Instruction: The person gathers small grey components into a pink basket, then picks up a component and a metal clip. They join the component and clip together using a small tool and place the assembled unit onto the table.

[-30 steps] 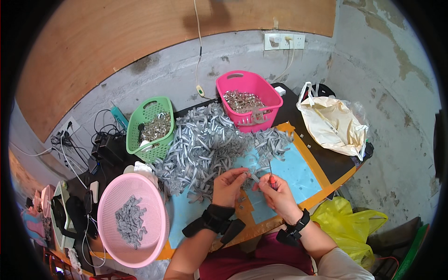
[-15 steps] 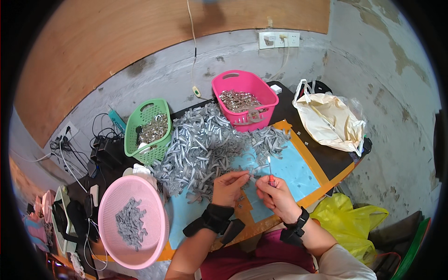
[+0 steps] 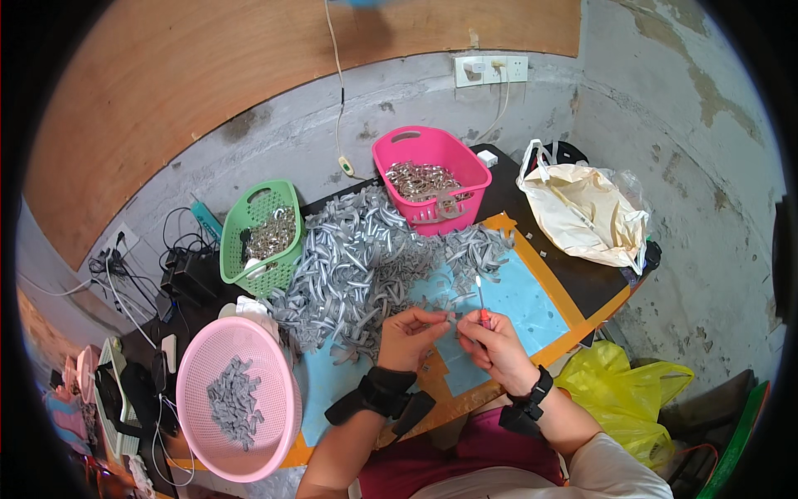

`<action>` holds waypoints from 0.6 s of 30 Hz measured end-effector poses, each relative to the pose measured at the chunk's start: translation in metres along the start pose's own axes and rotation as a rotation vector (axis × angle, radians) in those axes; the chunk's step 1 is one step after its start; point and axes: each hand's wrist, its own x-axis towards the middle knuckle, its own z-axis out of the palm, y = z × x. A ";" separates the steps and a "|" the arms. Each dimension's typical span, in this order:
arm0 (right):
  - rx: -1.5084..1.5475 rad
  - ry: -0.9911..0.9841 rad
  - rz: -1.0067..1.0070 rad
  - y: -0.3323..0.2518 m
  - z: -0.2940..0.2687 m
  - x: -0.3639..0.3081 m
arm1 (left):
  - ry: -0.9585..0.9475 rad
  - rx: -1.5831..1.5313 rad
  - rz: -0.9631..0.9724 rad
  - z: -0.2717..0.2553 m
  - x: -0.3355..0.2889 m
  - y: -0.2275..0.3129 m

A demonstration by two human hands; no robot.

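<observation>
Though wide, pale pink basket (image 3: pixel 278 366) part-full of grey pieces (image 3: pixel 235 403)

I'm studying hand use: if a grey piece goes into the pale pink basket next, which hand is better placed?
Probably the left hand: it's nearer the pale pink basket, while the right hand holds a red-handled tool.
</observation>
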 end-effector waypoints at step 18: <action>-0.105 0.012 -0.062 -0.010 0.002 -0.003 | -0.027 0.077 0.050 0.003 -0.003 0.005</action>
